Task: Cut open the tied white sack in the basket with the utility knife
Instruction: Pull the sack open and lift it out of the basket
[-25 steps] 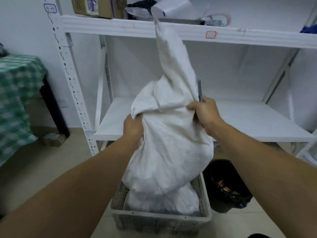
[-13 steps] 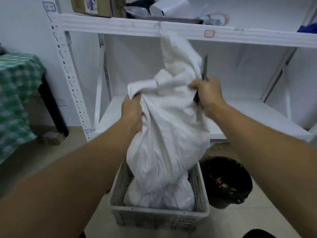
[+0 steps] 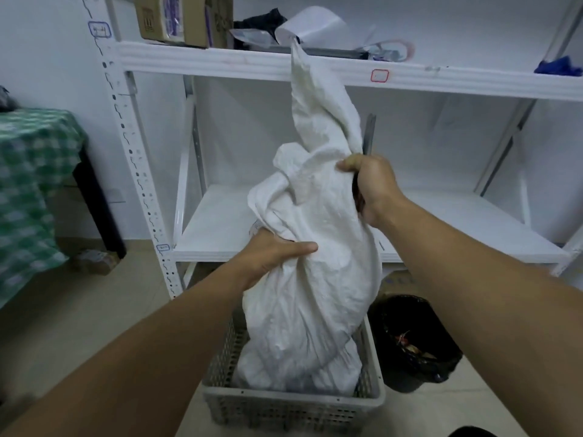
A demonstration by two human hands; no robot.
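A white sack (image 3: 312,288) stands upright in a grey slotted basket (image 3: 290,408) on the floor. Its loose top rises in a long twisted tail up to the upper shelf edge. My left hand (image 3: 274,253) grips a fold of the sack at its left side, below the knotted bunch. My right hand (image 3: 369,181) grips the sack's upper right fold together with the utility knife (image 3: 368,134), whose grey blade end points straight up behind the cloth. The knife handle is hidden in my fist.
A white metal shelving rack (image 3: 347,70) stands right behind the basket, its upper shelf holding a cardboard box (image 3: 183,20) and loose papers. A black lined waste bin (image 3: 413,342) sits just right of the basket. A green checked table (image 3: 28,171) is at the left.
My left hand has slid down the sack's left side to a lower hold. The sack's tail stands taller again. My right hand stays at the upper right fold with the knife upright.
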